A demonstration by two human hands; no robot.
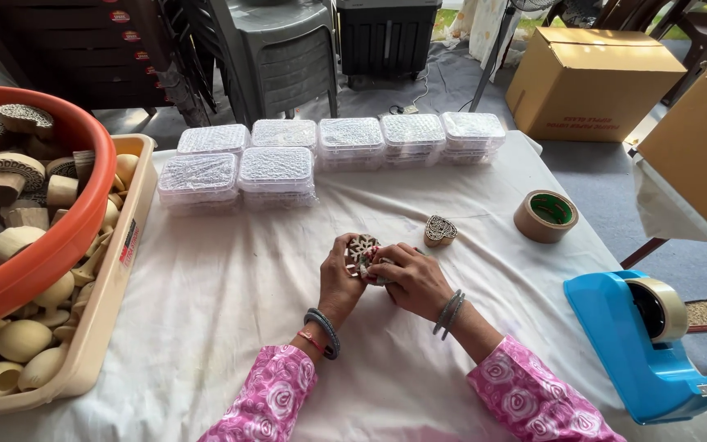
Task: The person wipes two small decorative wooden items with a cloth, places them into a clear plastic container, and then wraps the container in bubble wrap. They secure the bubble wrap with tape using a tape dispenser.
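Note:
My left hand (339, 278) and my right hand (413, 278) meet over the middle of the white-clothed table (231, 303). Between their fingers sits a carved wooden block with a snowflake pattern (362, 250), facing up. Both hands grip it, the right one from the side with fingers curled over something partly hidden beneath. A heart-shaped carved wooden block (439, 230) lies on the cloth just beyond my right hand, not touched. Bangles circle both wrists, and pink flowered sleeves cover my forearms.
Stacks of clear plastic boxes (288, 164) line the far side. An orange tub (59, 229) of carved blocks rests over a beige tray (104, 327) of wooden pieces at left. A brown tape roll (545, 215) and blue tape dispenser (636, 344) stand right. Cardboard boxes (591, 82) sit beyond.

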